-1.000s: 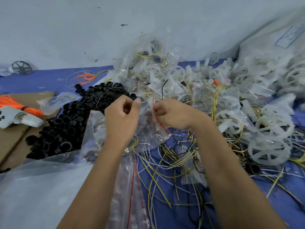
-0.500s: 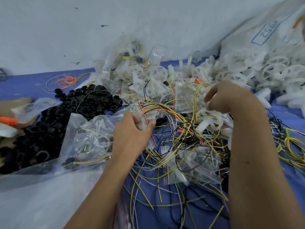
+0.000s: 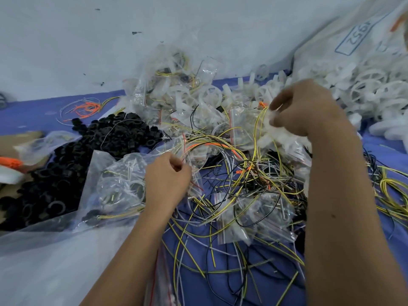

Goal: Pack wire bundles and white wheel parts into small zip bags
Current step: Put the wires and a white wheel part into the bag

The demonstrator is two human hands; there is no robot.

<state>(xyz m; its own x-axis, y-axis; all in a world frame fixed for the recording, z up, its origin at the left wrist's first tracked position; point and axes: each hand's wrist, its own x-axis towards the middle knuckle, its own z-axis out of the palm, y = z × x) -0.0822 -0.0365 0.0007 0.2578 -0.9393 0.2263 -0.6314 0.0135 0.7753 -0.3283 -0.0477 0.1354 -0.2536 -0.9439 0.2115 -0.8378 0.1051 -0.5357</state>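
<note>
Left hand pinches the mouth of a small clear zip bag with a red seal line, just beside the heap of black plastic rings; right hand, beyond that heap toward the large white sack, is closed on a white plastic wheel part with yellow wire; a mound of filled clear zip bags behind the heap suggests many packs done; loose tangled yellow, black and white wires and unbagged white wheels suggest much remains; sack print, inverted, seems to read "1952".
</note>
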